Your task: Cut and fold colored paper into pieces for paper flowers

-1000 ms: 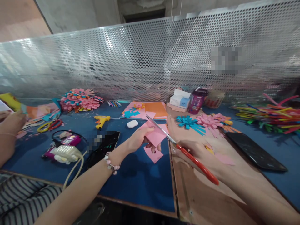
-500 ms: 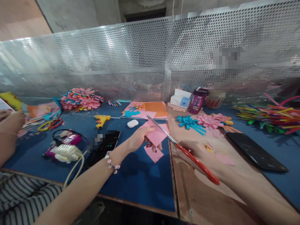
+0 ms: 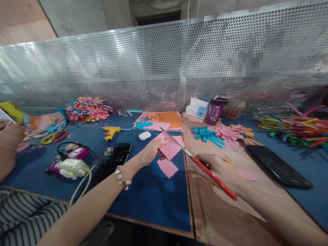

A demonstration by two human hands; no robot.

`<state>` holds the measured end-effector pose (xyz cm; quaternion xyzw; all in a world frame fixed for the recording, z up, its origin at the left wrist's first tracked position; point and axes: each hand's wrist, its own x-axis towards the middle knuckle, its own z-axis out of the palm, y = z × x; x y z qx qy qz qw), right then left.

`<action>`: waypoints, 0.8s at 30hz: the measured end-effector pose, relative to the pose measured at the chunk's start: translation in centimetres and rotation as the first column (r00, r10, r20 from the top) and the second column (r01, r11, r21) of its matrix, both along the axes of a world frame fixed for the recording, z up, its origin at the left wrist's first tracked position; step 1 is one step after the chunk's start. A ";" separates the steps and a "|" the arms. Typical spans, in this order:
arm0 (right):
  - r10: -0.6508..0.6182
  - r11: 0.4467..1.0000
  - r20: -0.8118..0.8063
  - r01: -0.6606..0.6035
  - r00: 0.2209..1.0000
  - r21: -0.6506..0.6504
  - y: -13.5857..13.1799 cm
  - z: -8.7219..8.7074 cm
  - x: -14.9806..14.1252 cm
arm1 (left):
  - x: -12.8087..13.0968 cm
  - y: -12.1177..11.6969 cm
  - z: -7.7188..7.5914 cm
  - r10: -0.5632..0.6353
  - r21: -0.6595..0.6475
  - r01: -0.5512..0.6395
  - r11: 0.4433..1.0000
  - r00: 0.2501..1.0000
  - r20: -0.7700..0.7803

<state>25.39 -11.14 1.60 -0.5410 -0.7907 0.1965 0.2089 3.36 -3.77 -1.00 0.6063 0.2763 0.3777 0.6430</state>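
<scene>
A square of pink paper point(image 3: 170, 149) is pinched by my left hand point(image 3: 151, 150), thumb on top. The lower fingers are mostly hidden behind the paper. Just below it is a smaller pink paper piece point(image 3: 168, 168); I cannot tell whether my fingers touch it. My right hand point(image 3: 214, 167) grips the red handles of a pair of scissors point(image 3: 191, 153). Their blades lie across the right edge of the pink square and look nearly closed. Under and beyond my right hand, a pink scrap point(image 3: 244, 174) rests on brown paper point(image 3: 202, 205).
Left of my hands are a phone point(image 3: 123, 153), a white earbud case point(image 3: 145, 135), a yellow glue gun point(image 3: 111, 131) and a purple power strip point(image 3: 69, 160). Paper flowers point(image 3: 225, 132), a purple cup point(image 3: 216, 111) and a black phone point(image 3: 279, 166) lie right. A person's hand point(image 3: 11, 136) is far left.
My left fingers below the pink square have drawn back from the smaller pink piece and show less. The scissors and my right hand have barely moved.
</scene>
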 end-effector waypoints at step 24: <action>-0.237 0.969 0.424 0.183 0.874 0.166 3.8 -3.3 1.4 | -1.7 2.2 2.1 0.472 -0.086 -0.489 0.868 0.758 0.451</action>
